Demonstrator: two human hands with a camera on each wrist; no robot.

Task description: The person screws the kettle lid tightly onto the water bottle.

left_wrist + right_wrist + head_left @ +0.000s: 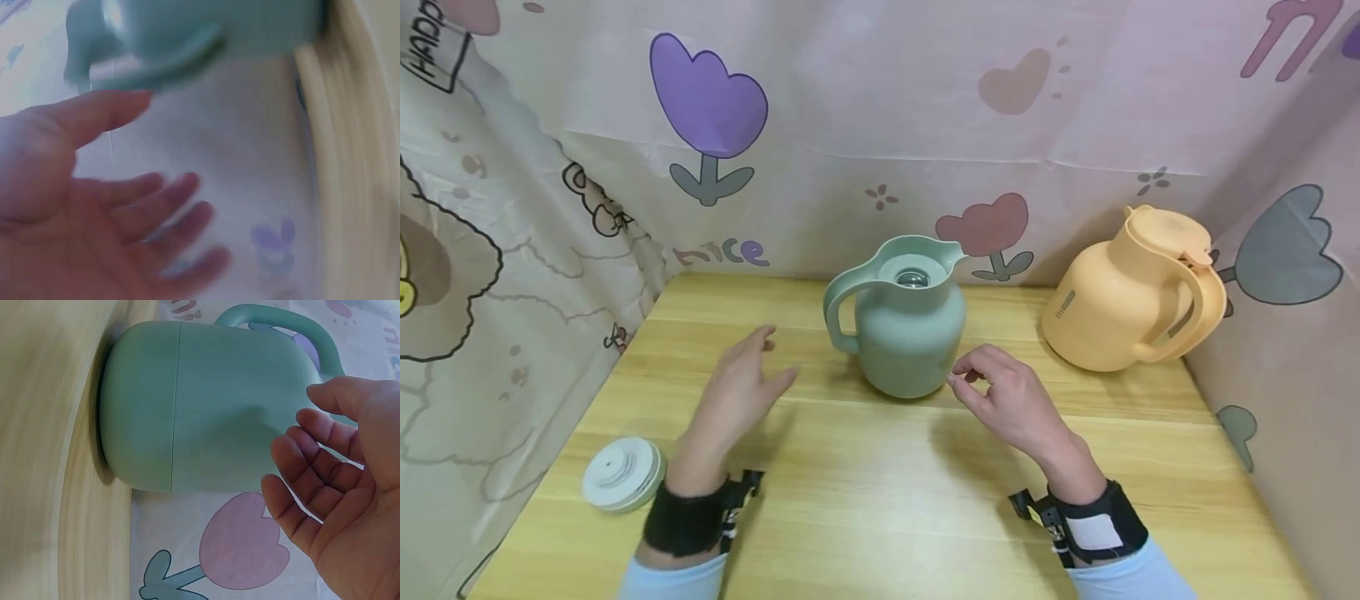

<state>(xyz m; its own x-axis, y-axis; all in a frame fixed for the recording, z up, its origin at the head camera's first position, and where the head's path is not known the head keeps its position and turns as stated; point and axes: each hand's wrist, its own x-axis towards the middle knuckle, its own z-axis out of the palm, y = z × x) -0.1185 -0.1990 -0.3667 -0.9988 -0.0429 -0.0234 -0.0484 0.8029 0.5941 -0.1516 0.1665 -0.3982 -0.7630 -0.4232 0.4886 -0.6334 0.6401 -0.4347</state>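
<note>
Your left hand (730, 387) and right hand (1006, 396) are empty, fingers loose. The lidless green jug (910, 337) stands far-centre on the surface (865, 500); a right-hand knock could tip it, spilling any contents.

Light blue sleeves (1131, 575) cover both forearms. A wide black band (681, 523) wraps the left wrist; its counterpart (1120, 510) on the right bears a white rectangular patch (1094, 532). Small dark fittings (1021, 503) jut from both bands' inner sides.
</note>
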